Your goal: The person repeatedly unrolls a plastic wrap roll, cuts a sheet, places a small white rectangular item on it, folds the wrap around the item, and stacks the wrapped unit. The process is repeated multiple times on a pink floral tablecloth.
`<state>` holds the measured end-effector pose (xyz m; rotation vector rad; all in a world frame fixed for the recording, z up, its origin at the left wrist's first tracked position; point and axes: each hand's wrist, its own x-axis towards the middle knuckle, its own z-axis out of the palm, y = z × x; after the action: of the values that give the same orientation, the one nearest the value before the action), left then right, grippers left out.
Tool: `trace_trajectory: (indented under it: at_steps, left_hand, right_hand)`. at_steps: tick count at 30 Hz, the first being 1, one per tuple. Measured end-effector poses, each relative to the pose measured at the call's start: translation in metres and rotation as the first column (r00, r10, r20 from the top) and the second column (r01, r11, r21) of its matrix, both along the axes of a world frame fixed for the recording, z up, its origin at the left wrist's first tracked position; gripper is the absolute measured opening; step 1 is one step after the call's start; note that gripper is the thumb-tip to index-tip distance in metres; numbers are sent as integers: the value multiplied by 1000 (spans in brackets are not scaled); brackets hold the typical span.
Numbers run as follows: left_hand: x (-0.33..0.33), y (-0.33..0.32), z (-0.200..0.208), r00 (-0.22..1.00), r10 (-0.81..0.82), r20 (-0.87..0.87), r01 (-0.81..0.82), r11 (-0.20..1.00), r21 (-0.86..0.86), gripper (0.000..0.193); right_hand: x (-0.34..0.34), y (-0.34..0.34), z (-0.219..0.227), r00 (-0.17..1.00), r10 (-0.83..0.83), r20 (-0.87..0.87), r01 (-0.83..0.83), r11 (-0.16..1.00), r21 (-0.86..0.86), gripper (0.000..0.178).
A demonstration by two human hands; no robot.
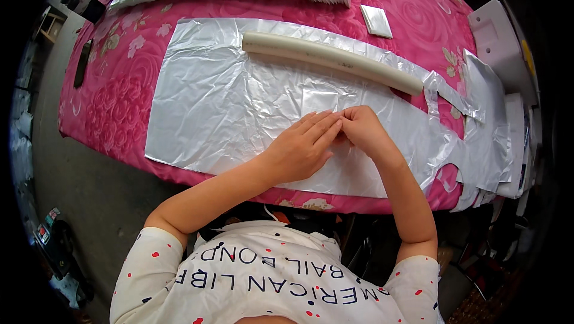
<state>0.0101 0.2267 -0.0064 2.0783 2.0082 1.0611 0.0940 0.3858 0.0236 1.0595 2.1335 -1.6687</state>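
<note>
Pink cloth [122, 93] spreading wide at nine o'clock, silvery film [200, 99] reaching six, left hand [302, 147] flat, fingers straight, right hand [363, 129] pinched, holding unclear, beige tube [332, 59] across twelve.

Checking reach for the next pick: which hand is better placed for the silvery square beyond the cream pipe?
Probably the right hand: it's nearer the silvery square, with the left hand farther left and lower in view. The cream pipe lies between both hands and it.

The wide silvery-white plastic sheet [203, 96] is glossy and creased, the long beige plastic tube [329, 58] smooth and satiny, the pink rose-patterned cloth [119, 105] faintly shiny and the white foam-like box [499, 46] matt
</note>
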Motion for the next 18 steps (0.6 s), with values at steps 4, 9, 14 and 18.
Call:
trace_trajectory:
  at_steps: [4,9,14,18]
  left_hand:
    - [2,6,-8,979,172,-109,-194,952,-235,88]
    - [3,6,-15,975,196,-106,-219,935,-281,104]
    - [2,7,-15,972,183,-149,-221,927,-302,108]
    - [3,7,-15,971,191,-145,-227,926,-301,109]
  right_hand:
    - [-2,1,-2,1000,-8,16,8,1000,5,26]
    - [-2,-2,2,999,-29,20,29,999,20,26]
    - [7,-10,2,997,-8,-72,20,986,164,24]
    - [19,-21,8,996,56,-66,-15,863,505,23]
